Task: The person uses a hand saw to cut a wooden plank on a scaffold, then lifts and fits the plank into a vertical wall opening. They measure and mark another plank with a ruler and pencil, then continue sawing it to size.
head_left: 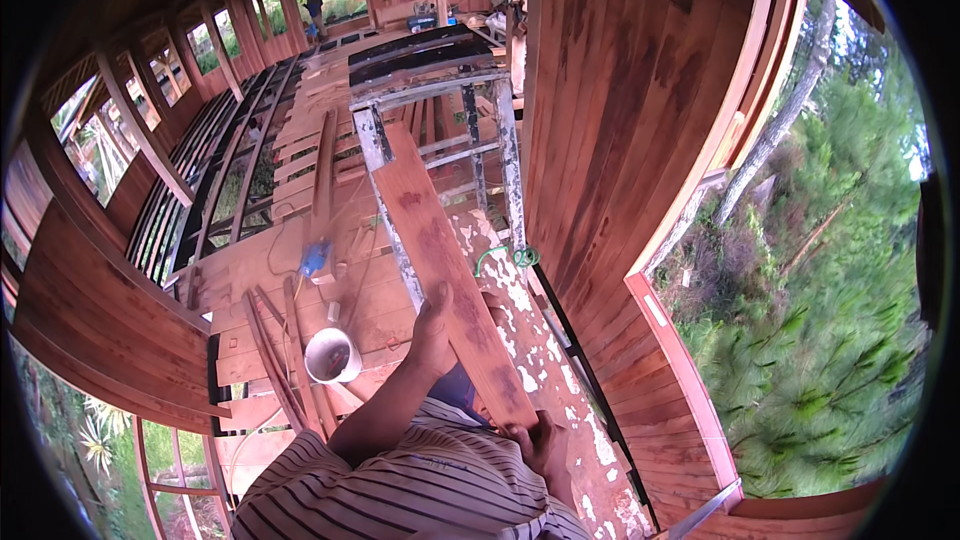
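A reddish-brown wooden board [450, 275] slants across the middle of the view, its far end cut narrower by a notch. My left hand [432, 332] grips its left edge about midway, thumb up along the side. At the near end, my right hand [538, 442] is closed around the board's lower corner. The board lies over a paint-splattered plank [545, 360]; whether they touch, I cannot tell. Beyond its far end rises a worn metal frame [430, 92] with flaking white paint.
A white bucket [332, 356] stands on the plank floor [250, 270] to the left, beside loose wooden strips [290, 340]. A blue tool [315, 258] lies farther off. Open joists [225, 170] show at far left. A plank wall [610, 110] borders the right. Someone [314, 10] is far away.
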`<state>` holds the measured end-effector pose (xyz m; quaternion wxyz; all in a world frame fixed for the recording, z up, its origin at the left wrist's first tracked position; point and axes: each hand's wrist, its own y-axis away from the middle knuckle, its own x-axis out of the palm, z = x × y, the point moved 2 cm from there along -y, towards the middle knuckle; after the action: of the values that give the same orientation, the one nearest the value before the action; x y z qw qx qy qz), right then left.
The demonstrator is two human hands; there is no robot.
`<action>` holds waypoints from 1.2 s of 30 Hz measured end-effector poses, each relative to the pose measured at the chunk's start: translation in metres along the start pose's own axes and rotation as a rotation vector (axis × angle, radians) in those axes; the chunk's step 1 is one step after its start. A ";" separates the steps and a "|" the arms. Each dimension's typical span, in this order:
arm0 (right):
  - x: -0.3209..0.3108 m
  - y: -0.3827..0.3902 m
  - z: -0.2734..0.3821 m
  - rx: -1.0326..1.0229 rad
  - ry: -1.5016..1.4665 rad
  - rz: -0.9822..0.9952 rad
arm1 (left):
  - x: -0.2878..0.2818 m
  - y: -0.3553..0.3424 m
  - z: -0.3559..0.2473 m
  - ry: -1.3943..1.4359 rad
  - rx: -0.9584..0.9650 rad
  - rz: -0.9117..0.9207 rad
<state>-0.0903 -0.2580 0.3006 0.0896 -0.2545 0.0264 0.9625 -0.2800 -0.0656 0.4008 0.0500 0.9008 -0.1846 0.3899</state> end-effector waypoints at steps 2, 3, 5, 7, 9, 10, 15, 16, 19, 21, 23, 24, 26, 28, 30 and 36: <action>-0.004 0.000 -0.005 0.008 0.042 0.011 | 0.005 -0.011 -0.002 0.029 -0.002 0.035; -0.004 0.000 -0.003 0.011 0.060 0.035 | 0.007 -0.012 -0.008 0.019 0.003 0.032; -0.006 0.002 -0.007 0.044 0.034 0.095 | 0.004 -0.017 -0.022 0.037 0.041 0.032; -0.008 0.011 -0.026 0.038 0.034 0.137 | 0.005 -0.024 -0.040 0.093 0.058 0.048; -0.009 0.025 -0.065 0.046 0.074 0.170 | 0.004 -0.037 -0.052 0.079 0.088 0.066; -0.009 0.037 -0.079 0.073 0.061 0.168 | 0.002 -0.042 -0.056 0.067 0.109 0.070; -0.005 0.049 -0.077 0.207 -0.106 0.177 | -0.001 -0.065 -0.077 -0.065 0.219 -0.049; 0.000 0.047 -0.080 0.240 -0.213 0.142 | 0.004 -0.073 -0.077 -0.056 0.241 -0.059; 0.020 0.019 -0.078 0.284 -0.486 0.072 | 0.026 -0.102 -0.090 -0.236 0.409 0.002; 0.023 -0.017 -0.057 0.167 -0.351 0.064 | 0.032 -0.115 -0.086 -0.383 0.263 0.307; 0.028 -0.062 -0.047 0.005 -0.300 0.005 | 0.009 -0.124 -0.080 -0.621 -0.004 0.642; 0.031 -0.086 -0.049 -0.093 -0.312 -0.058 | -0.010 -0.132 -0.081 -0.766 -0.160 0.795; 0.022 -0.145 -0.028 -0.245 -0.299 -0.236 | 0.000 -0.174 -0.119 -1.093 0.021 0.931; 0.015 -0.202 0.027 -0.114 -0.463 -0.296 | -0.050 -0.234 -0.162 -1.378 0.261 0.586; 0.013 -0.263 0.042 -0.127 -0.363 -0.244 | -0.096 -0.308 -0.235 -1.635 0.572 0.210; 0.034 -0.472 0.107 -0.209 -0.518 -0.407 | -0.219 -0.488 -0.334 -2.307 0.699 -0.069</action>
<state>-0.0832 0.2217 0.3739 0.2568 -0.0097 -0.1475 0.9551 -0.4645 0.5294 0.5005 -0.3807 0.6883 0.0192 -0.6172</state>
